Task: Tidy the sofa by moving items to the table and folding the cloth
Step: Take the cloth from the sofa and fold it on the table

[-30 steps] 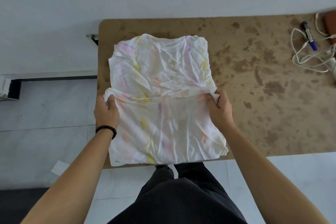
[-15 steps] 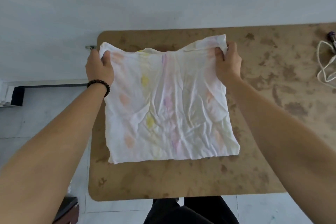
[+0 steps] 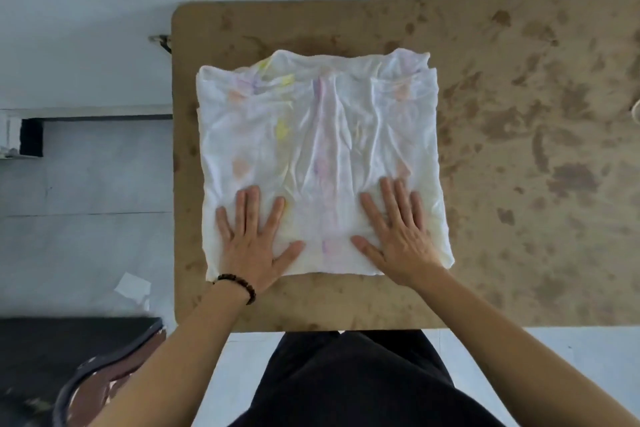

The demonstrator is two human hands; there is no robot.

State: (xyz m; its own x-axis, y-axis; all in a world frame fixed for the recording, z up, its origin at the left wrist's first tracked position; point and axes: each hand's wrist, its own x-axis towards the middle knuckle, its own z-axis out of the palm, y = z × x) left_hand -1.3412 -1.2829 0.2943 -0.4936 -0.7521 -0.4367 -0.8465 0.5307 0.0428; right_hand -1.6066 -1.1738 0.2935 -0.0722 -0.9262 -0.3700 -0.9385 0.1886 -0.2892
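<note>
Head view. Cloth (image 3: 322,156): folded square, table's (image 3: 519,184) left end. My left hand (image 3: 254,239) and right hand (image 3: 401,232) press flat, fingers spread, along its near edge. Light, limp, wrinkly; likely best pinched at corners.

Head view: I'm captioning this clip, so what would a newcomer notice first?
A white cloth with faint pastel blotches lies folded on the left part of a stained brown table. The left hand and right hand press flat on its near half, fingers straight.
</note>
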